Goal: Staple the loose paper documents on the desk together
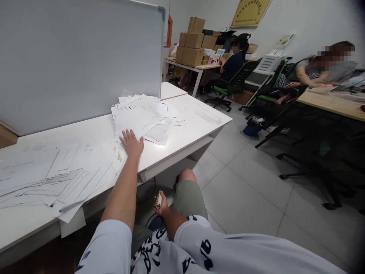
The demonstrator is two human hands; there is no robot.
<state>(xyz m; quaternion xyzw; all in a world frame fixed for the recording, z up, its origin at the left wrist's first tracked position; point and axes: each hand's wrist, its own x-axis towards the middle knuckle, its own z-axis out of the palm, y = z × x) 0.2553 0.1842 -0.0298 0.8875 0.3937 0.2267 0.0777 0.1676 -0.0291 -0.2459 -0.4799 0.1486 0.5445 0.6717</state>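
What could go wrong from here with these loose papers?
The far pile of papers is uneven, so a push from the left hand, at its near edge, might make sheets slide. In the near pile, some sheets hang over the edge of the table; a small bump could make them fall.

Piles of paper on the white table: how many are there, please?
2: a wide pile at the picture's left, and a second pile beyond the left hand. The board may hide more.

A whiteboard (82, 61) fills the upper left; cardboard boxes (194, 40) stand stacked at upper centre; a yellow sign (251, 14) hangs upper right.
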